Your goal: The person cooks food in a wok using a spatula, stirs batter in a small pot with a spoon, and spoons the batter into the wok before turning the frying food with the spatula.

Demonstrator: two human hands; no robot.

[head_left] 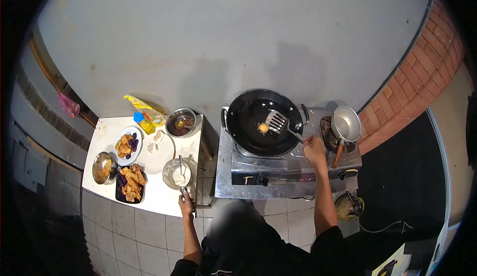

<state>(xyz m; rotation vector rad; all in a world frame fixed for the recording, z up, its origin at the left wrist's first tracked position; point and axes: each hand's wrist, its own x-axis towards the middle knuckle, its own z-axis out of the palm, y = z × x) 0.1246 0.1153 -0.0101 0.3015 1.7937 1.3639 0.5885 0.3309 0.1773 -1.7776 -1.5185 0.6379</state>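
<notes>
Currently, a small golden piece (263, 128) is apparently being fried in the black wok (243, 139).
Beside it, the slotted spatula (276, 122) is gripped by the closed right hand (314, 150); at the counter (160, 195), the handle of the pan (166, 175) with pale mixture is held by the left hand (186, 204). For turning, the spatula edge would probably need to be slid gently under the piece.

We see a glossy black wok (248, 139) with dark, smooth walls, over a shiny, streaked metal stove (293, 170). We find brushed-looking metal on the small pan (346, 123), smooth wood on its handle (338, 155), and rough, matt brick (397, 97) alongside.
</notes>
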